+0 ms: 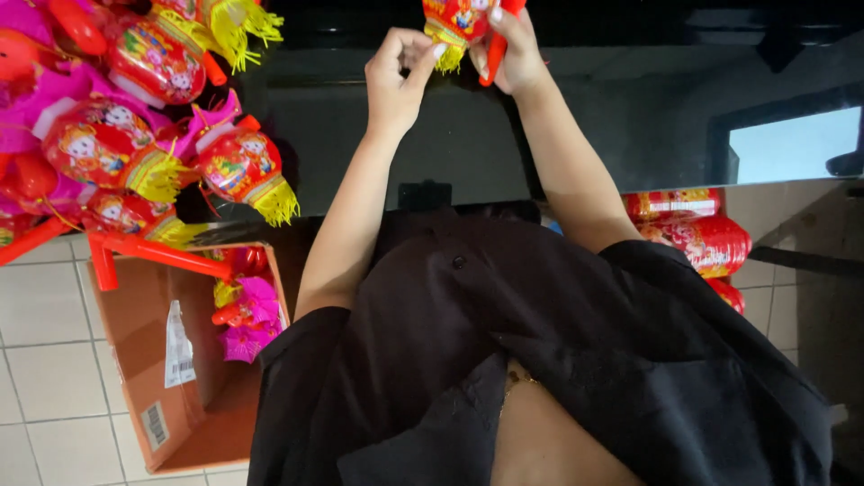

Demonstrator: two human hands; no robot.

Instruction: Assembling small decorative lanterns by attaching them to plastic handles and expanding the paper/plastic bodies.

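Observation:
A small red paper lantern with a yellow fringe is held up at the top edge of the head view, partly cut off. My right hand grips it together with a red plastic stick. My left hand is beside it on the left, its fingertips pinching the yellow fringe. Both forearms reach up from my black shirt.
A heap of red lanterns with yellow fringes and pink parts fills the upper left, with red sticks poking out. Below it an open cardboard box holds pink and red pieces on a tiled floor. More red lanterns lie at right beside a dark counter.

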